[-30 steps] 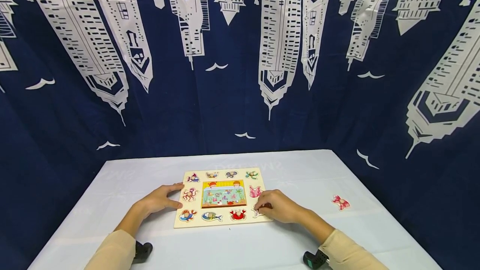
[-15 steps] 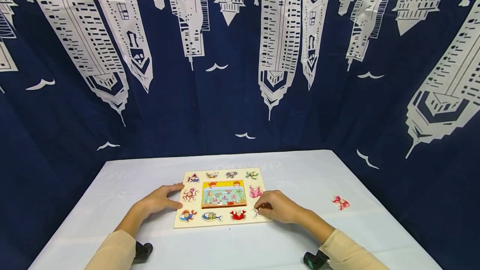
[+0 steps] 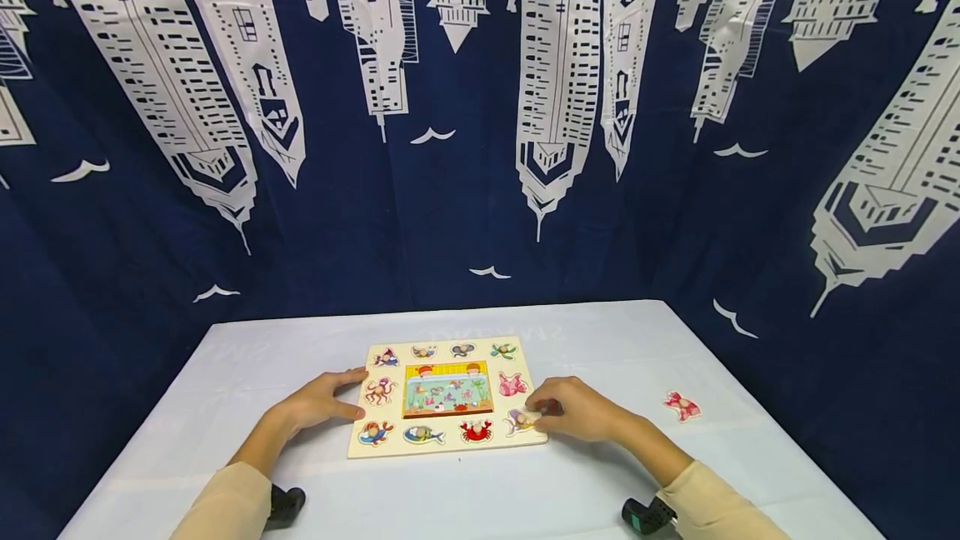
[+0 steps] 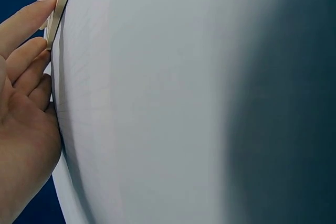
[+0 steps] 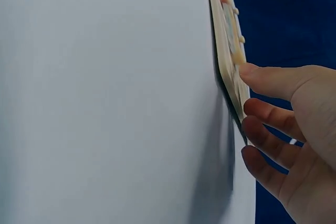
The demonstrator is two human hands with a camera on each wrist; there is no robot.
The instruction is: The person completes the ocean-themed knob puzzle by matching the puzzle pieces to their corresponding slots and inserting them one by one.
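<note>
A wooden peg puzzle board [image 3: 450, 354] lies flat on the table, with knobbed sea-animal pieces around a central aquarium picture. My left hand [image 3: 326, 397] rests at the board's left edge, thumb and fingers spread and touching it. My right hand [image 3: 577, 408] is at the lower right corner, thumb right at the purple-and-yellow fish-shaped puzzle piece [image 3: 518, 421], which lies in its place. In the right wrist view the fingers [image 5: 273, 114] are loosely bent and apart from the thumb. Above that corner shows a pink shape [image 3: 512, 384] without a visible knob.
A loose pink puzzle piece [image 3: 682, 406] lies on the white tablecloth [image 3: 420, 498] to the right of the board. Behind the table hangs a navy curtain [image 3: 450, 215] with white building prints. Dark devices are strapped at both wrists.
My right hand has shifted slightly right and its fingers have loosened, uncovering the fish-shaped piece in the lower right corner. The left hand and board stay in place.
</note>
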